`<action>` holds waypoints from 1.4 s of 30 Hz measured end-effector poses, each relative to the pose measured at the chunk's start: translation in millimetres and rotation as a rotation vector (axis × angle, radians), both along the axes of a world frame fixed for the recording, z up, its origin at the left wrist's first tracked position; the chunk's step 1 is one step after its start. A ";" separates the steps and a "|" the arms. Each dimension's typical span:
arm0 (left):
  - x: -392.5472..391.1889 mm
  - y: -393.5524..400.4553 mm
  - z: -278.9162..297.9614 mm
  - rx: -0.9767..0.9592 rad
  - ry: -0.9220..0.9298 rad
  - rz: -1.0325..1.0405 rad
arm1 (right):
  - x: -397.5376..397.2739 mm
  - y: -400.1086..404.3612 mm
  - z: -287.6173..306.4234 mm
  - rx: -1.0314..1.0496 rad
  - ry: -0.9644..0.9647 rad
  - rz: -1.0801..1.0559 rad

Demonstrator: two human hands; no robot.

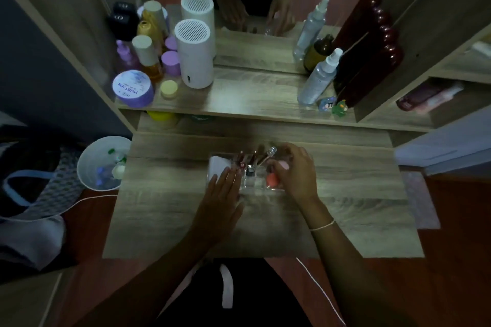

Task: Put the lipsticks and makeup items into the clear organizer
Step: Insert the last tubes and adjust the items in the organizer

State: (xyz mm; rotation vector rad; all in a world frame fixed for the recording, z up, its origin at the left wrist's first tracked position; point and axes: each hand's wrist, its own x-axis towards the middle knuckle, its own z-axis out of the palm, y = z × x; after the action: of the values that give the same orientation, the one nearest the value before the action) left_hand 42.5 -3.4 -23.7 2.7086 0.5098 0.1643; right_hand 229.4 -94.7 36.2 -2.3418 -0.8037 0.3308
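So there's a wood-grain vanity desk (345,194) with a raised shelf behind it, and on that shelf sits a white cylindrical gadget with a slotted top (195,53), a round purple tub with a white lid (132,87) and a clear spray bottle (318,79). Left of the desk, down low, is a white plastic bin (87,167) with a few bits in it. In the middle of the desk sits the clear acrylic organizer (268,188), with a white box-shaped item (216,166) in its left end, a few dark lipstick tubes (243,159) standing in the middle slots and a coral egg-shaped makeup sponge (272,180) lying in a front compartment. The left hand (223,194) lies flat with fingers stretched out, resting against the organizer's left front corner, gripping nothing. The right hand (297,170) is curled over the right end, fingers bent in around something small and pale pink; can't tell what it is
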 end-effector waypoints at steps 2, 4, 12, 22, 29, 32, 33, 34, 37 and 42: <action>6.7 1.5 0.7 -0.006 0.032 0.017 | 7.2 4.5 -2.4 -0.074 -0.002 0.070; 9.8 2.9 0.4 -0.017 0.043 0.039 | 10.4 8.2 -3.6 -0.080 0.003 0.109; 7.8 5.9 3.0 -0.016 0.082 0.085 | 3.9 12.6 -5.7 -0.058 0.011 0.183; 6.5 1.6 9.1 -0.060 0.105 0.118 | 4.7 16.5 -7.9 -0.092 -0.032 0.207; 5.5 2.1 11.7 -0.064 0.140 0.132 | 8.5 17.7 -8.6 -0.137 -0.098 0.243; 5.6 2.1 12.2 -0.053 0.167 0.125 | 7.6 17.1 -8.7 -0.122 -0.099 0.239; 5.5 2.1 12.4 -0.065 0.155 0.131 | 7.1 17.0 -8.8 -0.114 -0.098 0.241; 5.2 1.8 13.2 -0.073 0.145 0.135 | 6.6 16.8 -8.8 -0.107 -0.097 0.241; 5.6 1.4 15.1 -0.089 0.106 0.142 | 6.3 17.0 -8.8 -0.101 -0.095 0.235; 7.2 2.9 13.2 -0.091 0.101 0.142 | 7.6 14.8 -9.0 -0.103 -0.081 0.243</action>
State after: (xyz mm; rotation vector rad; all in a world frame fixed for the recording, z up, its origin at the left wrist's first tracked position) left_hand 49.7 -0.5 -10.4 2.6016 0.7216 0.0411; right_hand 237.0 -79.9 27.2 -2.3680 -1.1401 0.3897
